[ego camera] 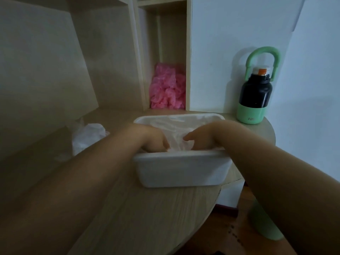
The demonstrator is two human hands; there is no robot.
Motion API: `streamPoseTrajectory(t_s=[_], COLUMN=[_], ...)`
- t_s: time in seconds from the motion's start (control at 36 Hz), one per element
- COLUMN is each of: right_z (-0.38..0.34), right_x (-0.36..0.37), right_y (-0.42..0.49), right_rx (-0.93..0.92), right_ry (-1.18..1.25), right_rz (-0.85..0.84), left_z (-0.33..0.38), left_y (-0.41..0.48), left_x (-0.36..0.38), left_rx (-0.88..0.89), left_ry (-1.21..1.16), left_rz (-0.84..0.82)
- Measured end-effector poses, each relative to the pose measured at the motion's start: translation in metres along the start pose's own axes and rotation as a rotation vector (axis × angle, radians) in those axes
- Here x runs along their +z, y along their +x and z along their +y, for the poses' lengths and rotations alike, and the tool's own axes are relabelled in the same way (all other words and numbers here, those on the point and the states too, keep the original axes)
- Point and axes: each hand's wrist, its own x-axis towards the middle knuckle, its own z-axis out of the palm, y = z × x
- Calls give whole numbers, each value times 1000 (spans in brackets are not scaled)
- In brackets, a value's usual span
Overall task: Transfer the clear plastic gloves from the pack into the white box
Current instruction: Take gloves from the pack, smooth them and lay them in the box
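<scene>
- Table (147,218): a pale wooden top with a rounded right edge. It carries everything we work on.
- Shelf (136,52): it stands at the far side. A pink crumpled bundle (167,87) fills its lowest slot and plays no part in this step.
- White box (184,170): it sits in the middle of the table, its near wall facing us. We judge it light enough to slide, so we should push straight down, not forward.
- Gloves (174,129): a clear, rumpled heap already inside the box, reaching close to the far rim. Thin film springs back, so we should press slowly and let the air out.
- Bottle (255,92): black and green, far right, well apart from the box.
- Pack (88,137): a crumpled clear wrapper to the left of the box. We cannot tell whether any gloves remain in it, and we should check it before finishing.
- Left hand (150,137): it is inside the box at the near left, fingers bent down with their tips buried in the film. We cannot tell whether they pinch or only push.
- Right hand (206,135): it is inside at the near right, one digit straight and pointing left. The other fingers are hidden by the near wall, so we cannot tell their grip.
</scene>
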Motion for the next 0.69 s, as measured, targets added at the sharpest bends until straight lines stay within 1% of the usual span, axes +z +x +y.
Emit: streamPoseTrajectory(t_s=[0.06, 0.14, 0.17, 0.22, 0.31, 0.36, 0.42, 0.5, 0.58, 0.64, 0.69], right_z=[-2, -1, 0, 4, 9, 10, 6, -19, -61, -91, -123], right_x=[4, 9, 9, 8, 2, -3, -9, -12, -14, -12, -9], right_y=[9, 20, 22, 21, 13, 7, 1, -9, -13, -9, -3], right_rx=[21, 60, 66, 61, 50, 39, 26, -36, -141, -212, -269], right_ry=[-34, -32, -27, -7, 102, 289, 440, 424, 389, 394, 426], right_rz=[-32, -80, -71, 5, 218, 345, 428, 574, 714, 762, 772], left_z=[4, 6, 5, 1, -6, -13, -19, -38, -62, -82, -104], left_y=[10, 16, 13, 8, -10, -27, -44, -71, -93, -101, -108], left_x=[6, 12, 12, 10, 3, 0, -4, -2, 11, 25, 44], left_rx=[-37, -60, -47, -8, 47, 63, 78, 101, 97, 50, -34], left_ry=[15, -14, -28, -61, -106, -209, -311, -494, -662, -688, -694], left_rz=[-43, -56, -47, 4, 195, 321, 419, 559, 761, 869, 913])
